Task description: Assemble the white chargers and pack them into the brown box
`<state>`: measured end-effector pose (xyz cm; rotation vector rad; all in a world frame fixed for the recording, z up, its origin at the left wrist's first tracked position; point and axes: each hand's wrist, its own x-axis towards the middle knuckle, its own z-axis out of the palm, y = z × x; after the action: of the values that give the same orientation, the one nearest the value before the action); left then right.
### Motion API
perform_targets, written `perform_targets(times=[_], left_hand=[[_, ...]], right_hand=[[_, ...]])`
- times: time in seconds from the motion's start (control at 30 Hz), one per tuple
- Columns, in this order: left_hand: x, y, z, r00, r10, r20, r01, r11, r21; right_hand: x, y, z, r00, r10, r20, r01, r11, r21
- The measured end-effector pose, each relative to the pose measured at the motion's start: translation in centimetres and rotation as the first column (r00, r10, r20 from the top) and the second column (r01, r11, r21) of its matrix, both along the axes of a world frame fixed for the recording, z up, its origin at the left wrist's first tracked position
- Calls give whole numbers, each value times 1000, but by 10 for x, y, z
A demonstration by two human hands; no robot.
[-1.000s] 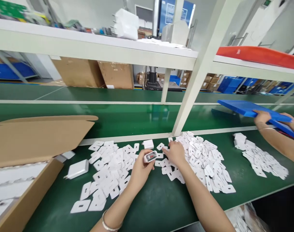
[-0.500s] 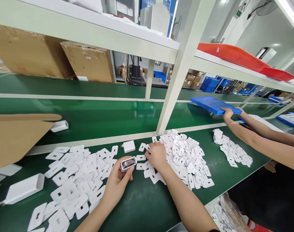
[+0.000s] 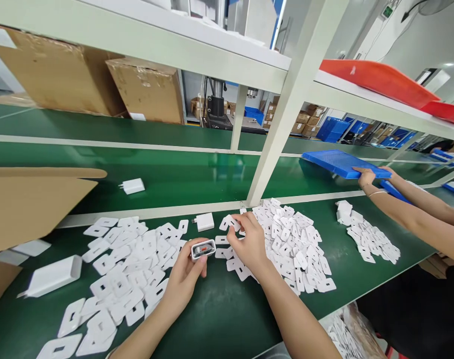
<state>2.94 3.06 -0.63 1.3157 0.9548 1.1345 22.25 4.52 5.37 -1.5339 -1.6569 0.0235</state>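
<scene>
A: We've got the white charger point(image 3: 203, 249) pinched in the left hand point(image 3: 184, 279), raised just over the green surface point(image 3: 227, 309), its port end with the red insert turned up towards us.

B: And our right hand point(image 3: 250, 243) sits just beside it, fingers curled down onto the near edge of the big pile of white stickers point(image 3: 292, 247). We can't tell whether a sticker is actually caught between the fingertips.

A: To the left we see a second spread of stickers point(image 3: 129, 271), flat on the surface. A loose charger point(image 3: 205, 222) lies just behind our hands, another point(image 3: 132, 186) sits farther back on the belt, and a larger white adapter point(image 3: 53, 275) rests near the open cardboard box point(image 3: 28, 204).

B: Over on the right, a co-worker's hands point(image 3: 366, 175) grip a blue tray point(image 3: 341, 163), with a smaller heap of stickers point(image 3: 369, 237) below their arms.
</scene>
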Motion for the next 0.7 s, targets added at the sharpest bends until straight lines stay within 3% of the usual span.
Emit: perform_targets(times=[0.17, 0.43, 0.7], left_hand=[[-7, 3, -1, 997, -68, 48, 66, 997, 27], [-4, 5, 6, 986, -49, 159, 45, 998, 33], [-4, 6, 11, 985, -1, 175, -15, 996, 86]], right_hand=[[-8, -7, 5, 991, 116, -68, -110, 989, 95], [-12, -13, 9, 962, 269, -55, -252, 945, 206], [-20, -16, 17, 890, 444, -108, -424, 890, 169]])
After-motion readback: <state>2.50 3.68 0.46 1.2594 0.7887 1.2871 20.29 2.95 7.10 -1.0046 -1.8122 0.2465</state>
